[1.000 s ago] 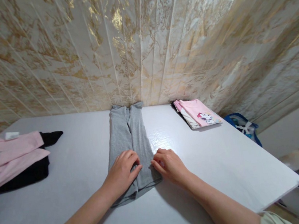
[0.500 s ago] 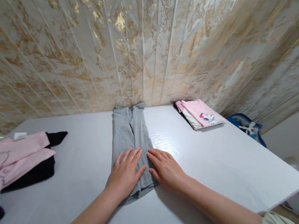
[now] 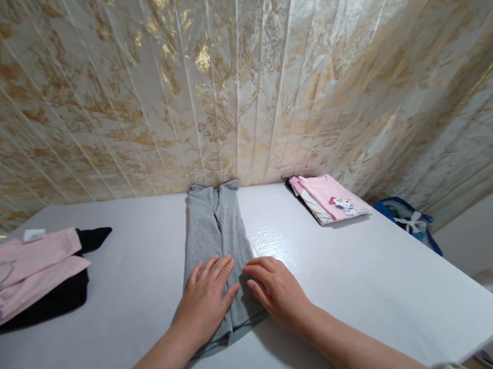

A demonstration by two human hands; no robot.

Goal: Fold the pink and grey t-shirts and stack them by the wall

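Observation:
A grey garment (image 3: 204, 226), folded into a long narrow strip, lies on the white table with its far end close to the patterned curtain. My left hand (image 3: 207, 298) rests palm down on the near part of the cloth, fingers stretched out. Over the right edge of the same cloth is my right hand (image 3: 278, 289), its fingers loosely bent and nothing held in them. Whether its fingertips touch the fabric is hard to tell. The near hem shows several layers between and below the hands.
Folded clothes (image 3: 332, 197), with a pink printed piece on top, sit at the table's back right. Pink and black clothes (image 3: 25, 268) lie loosely at the left. A gold-patterned curtain (image 3: 207, 93) stands behind the table (image 3: 379, 294). Beyond the right edge is a blue-edged bag (image 3: 408, 220).
My right hand's fingers have bent and come up a little from lying flat. My left hand stays on the cloth. The whole view has tilted slightly, so everything sits lower.

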